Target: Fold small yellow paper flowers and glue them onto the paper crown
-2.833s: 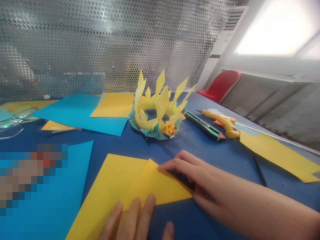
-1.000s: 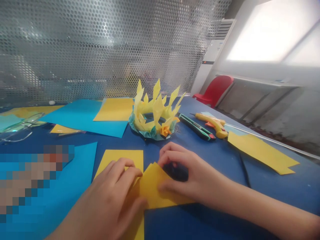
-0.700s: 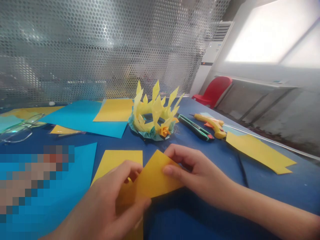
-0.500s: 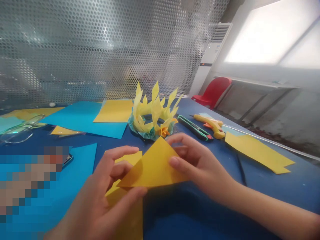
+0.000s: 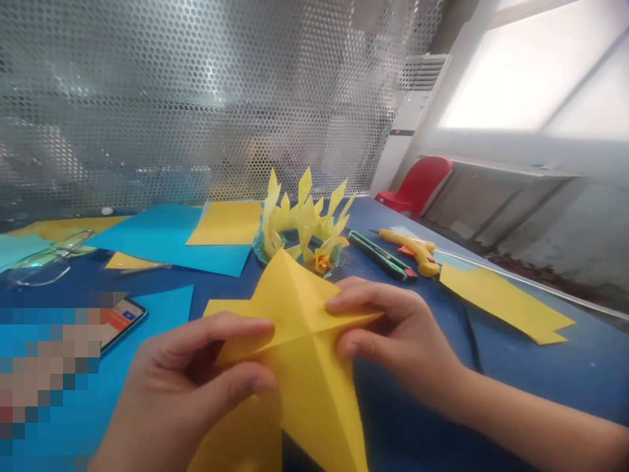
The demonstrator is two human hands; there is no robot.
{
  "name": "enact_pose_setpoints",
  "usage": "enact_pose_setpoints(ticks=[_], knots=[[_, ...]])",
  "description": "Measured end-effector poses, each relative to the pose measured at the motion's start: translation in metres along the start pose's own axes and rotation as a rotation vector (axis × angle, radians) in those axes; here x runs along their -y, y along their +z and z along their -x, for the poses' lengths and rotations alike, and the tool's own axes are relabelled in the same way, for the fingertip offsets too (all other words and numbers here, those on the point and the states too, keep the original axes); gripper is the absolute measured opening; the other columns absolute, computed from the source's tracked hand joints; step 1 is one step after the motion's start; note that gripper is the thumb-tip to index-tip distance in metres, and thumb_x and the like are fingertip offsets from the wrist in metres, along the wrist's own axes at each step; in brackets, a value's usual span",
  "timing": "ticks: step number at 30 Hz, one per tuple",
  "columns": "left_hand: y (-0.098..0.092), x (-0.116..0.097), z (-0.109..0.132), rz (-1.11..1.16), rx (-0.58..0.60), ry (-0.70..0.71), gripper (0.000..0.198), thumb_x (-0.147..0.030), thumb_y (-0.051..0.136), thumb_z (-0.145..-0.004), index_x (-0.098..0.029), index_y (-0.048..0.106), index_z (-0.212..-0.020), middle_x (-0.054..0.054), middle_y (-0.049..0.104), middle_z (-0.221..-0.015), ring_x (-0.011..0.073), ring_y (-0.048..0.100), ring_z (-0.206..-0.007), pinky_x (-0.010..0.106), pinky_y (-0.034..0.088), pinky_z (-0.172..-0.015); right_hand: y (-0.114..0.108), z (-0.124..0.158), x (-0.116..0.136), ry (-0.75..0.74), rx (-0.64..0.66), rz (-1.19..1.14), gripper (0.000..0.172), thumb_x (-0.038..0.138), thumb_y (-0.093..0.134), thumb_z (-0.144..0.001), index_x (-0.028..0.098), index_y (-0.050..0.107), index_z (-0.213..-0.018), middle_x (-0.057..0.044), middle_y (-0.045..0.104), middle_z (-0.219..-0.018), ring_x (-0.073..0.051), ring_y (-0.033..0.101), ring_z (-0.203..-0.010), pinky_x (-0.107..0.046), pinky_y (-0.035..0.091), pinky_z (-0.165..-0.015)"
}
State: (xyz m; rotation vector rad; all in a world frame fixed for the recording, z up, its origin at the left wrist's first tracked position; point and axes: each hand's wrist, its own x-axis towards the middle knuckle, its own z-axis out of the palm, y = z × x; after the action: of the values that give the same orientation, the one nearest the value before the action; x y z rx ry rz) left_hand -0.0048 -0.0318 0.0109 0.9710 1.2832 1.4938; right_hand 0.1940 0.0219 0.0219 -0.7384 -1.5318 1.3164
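Observation:
A yellow sheet of paper (image 5: 309,347) with crossing creases is held up in front of me, its flaps spread apart. My left hand (image 5: 196,373) pinches its left corner between thumb and fingers. On the right side, my right hand (image 5: 388,328) grips the opposite corner the same way. Beneath the sheet, another yellow paper (image 5: 240,432) lies partly covered. Just behind stands a paper crown (image 5: 307,219) with pale yellow points, a bluish base and an orange paper flower (image 5: 323,263).
Right of the crown lie a green utility knife (image 5: 381,254), a yellow glue gun (image 5: 413,248) and a yellow paper piece (image 5: 504,298). Blue sheets (image 5: 162,236), eyeglasses (image 5: 44,262) and a phone (image 5: 125,320) are at left, beside a blurred-out arm. A red chair (image 5: 417,187) stands behind.
The yellow sheet was folded into a triangle; now it is opened out, showing its creases. Both hands have shifted to its side corners. More of the phone shows at left.

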Motion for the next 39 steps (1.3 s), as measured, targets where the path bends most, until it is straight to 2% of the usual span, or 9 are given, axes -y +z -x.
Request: enact_pose_setpoints(ticks=[3, 6, 9, 11, 13, 18, 23, 31, 39], knots=[[0.002, 0.002, 0.000, 0.004, 0.053, -0.005, 0.028, -0.012, 0.083, -0.049, -0.035, 0.078, -0.063, -0.008, 0.075, -0.066, 0.0144, 0.071, -0.063, 0.017, 0.060, -0.056, 0.001, 0.002, -0.004, -0.002, 0.039, -0.035, 0.014, 0.025, 0.085, -0.066, 0.027, 0.078, -0.078, 0.000, 0.067, -0.083, -0.012, 0.063, -0.077, -0.020, 0.055, -0.066], [0.001, 0.004, -0.001, -0.071, 0.101, 0.025, 0.023, -0.014, 0.081, -0.053, -0.036, 0.077, -0.059, -0.006, 0.073, -0.063, 0.0153, 0.070, -0.064, 0.021, 0.060, -0.059, 0.001, 0.004, -0.006, -0.052, 0.085, 0.022, 0.010, 0.023, 0.082, -0.070, 0.029, 0.078, -0.076, -0.001, 0.065, -0.092, -0.013, 0.062, -0.088, -0.024, 0.054, -0.078], [-0.001, 0.006, -0.003, -0.179, 0.143, 0.086, 0.015, -0.022, 0.080, -0.059, -0.036, 0.076, -0.058, -0.004, 0.072, -0.081, 0.0171, 0.068, -0.082, 0.023, 0.059, -0.067, 0.001, 0.005, -0.007, -0.141, 0.068, 0.221, 0.007, 0.022, 0.082, -0.071, 0.027, 0.077, -0.074, -0.002, 0.062, -0.108, -0.015, 0.060, -0.101, -0.027, 0.049, -0.092], [-0.003, 0.008, -0.005, -0.299, 0.162, 0.138, 0.009, -0.029, 0.079, -0.062, -0.035, 0.075, -0.057, -0.002, 0.067, -0.098, 0.0199, 0.063, -0.101, 0.024, 0.057, -0.077, 0.001, 0.004, -0.007, -0.186, 0.058, 0.351, 0.005, 0.021, 0.080, -0.072, 0.024, 0.076, -0.073, -0.003, 0.061, -0.105, -0.014, 0.061, -0.096, -0.025, 0.050, -0.090], [-0.005, 0.009, -0.008, -0.430, 0.179, 0.190, 0.009, -0.032, 0.075, -0.068, -0.034, 0.074, -0.058, -0.002, 0.065, -0.104, 0.0204, 0.060, -0.108, 0.026, 0.054, -0.086, 0.001, 0.003, -0.008, -0.204, 0.101, 0.418, 0.003, 0.017, 0.076, -0.075, 0.020, 0.075, -0.074, -0.003, 0.064, -0.091, -0.012, 0.063, -0.084, -0.021, 0.052, -0.081], [-0.007, 0.010, -0.008, -0.553, 0.328, 0.296, 0.012, -0.024, 0.062, -0.078, -0.033, 0.071, -0.077, -0.007, 0.073, -0.079, 0.0135, 0.068, -0.077, 0.020, 0.054, -0.069, 0.005, 0.005, -0.008, -0.196, 0.190, 0.584, 0.010, 0.008, 0.069, -0.075, 0.017, 0.071, -0.078, 0.000, 0.073, -0.074, -0.010, 0.066, -0.069, -0.017, 0.051, -0.068], [-0.004, 0.008, -0.004, -0.580, 0.386, 0.411, 0.013, -0.019, 0.059, -0.080, -0.030, 0.067, -0.078, -0.010, 0.072, -0.074, 0.0090, 0.066, -0.070, 0.015, 0.052, -0.063, 0.007, 0.006, -0.006, -0.216, 0.183, 0.628, 0.008, 0.011, 0.069, -0.076, 0.018, 0.071, -0.079, 0.003, 0.074, -0.072, -0.008, 0.067, -0.065, -0.013, 0.051, -0.065], [-0.002, 0.008, -0.004, -0.495, 0.459, 0.271, 0.008, -0.025, 0.063, -0.081, -0.027, 0.065, -0.073, -0.009, 0.068, -0.069, 0.0081, 0.063, -0.064, 0.016, 0.048, -0.059, 0.013, 0.011, -0.009, -0.196, 0.177, 0.613, 0.010, 0.009, 0.068, -0.073, 0.018, 0.068, -0.074, 0.003, 0.072, -0.070, -0.007, 0.065, -0.064, -0.013, 0.051, -0.063], [-0.002, 0.009, -0.001, -0.532, 0.448, 0.334, 0.011, -0.022, 0.058, -0.081, -0.025, 0.064, -0.072, -0.008, 0.066, -0.066, 0.0081, 0.062, -0.061, 0.016, 0.046, -0.058, 0.015, 0.011, -0.010, -0.191, 0.213, 0.554, 0.012, 0.005, 0.062, -0.073, 0.016, 0.067, -0.075, 0.001, 0.071, -0.071, -0.007, 0.066, -0.064, -0.010, 0.052, -0.064]])
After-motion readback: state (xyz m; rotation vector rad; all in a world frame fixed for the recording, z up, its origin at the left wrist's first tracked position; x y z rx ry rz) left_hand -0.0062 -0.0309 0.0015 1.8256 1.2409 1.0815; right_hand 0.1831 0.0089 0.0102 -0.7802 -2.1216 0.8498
